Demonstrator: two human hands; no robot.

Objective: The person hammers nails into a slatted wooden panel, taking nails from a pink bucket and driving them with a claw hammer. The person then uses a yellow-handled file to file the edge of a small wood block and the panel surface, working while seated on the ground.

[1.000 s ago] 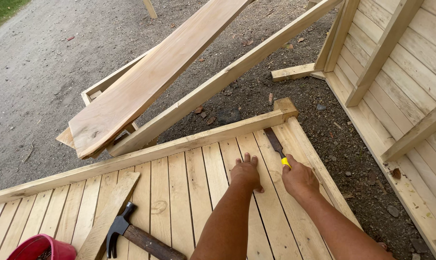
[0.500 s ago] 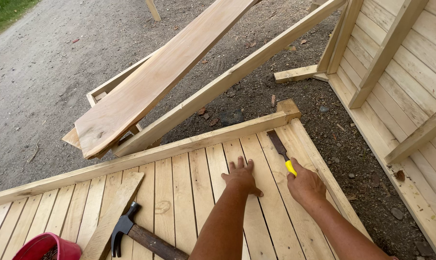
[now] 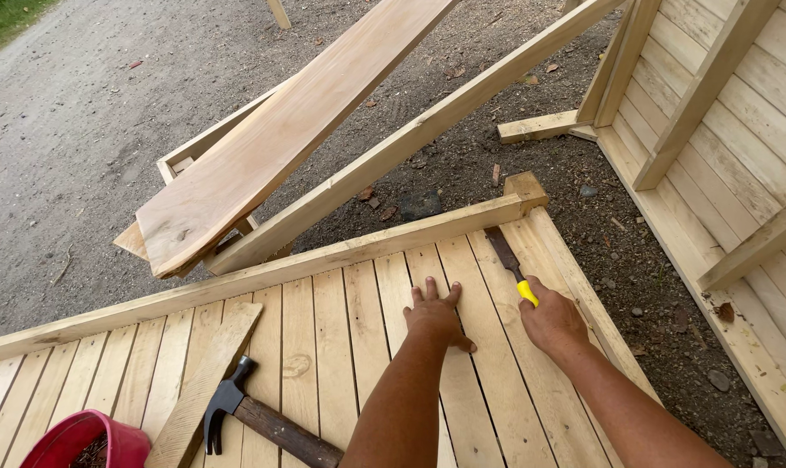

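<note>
Outdoors in daylight, bare gravel ground (image 3: 81, 130) stretches away, with a strip of grass (image 3: 3, 17) at the far left corner. A slatted wooden wall panel (image 3: 740, 130) lies at the right. A wide plank (image 3: 271, 147) and a long beam (image 3: 410, 139) rest slanted over the dirt.
</note>
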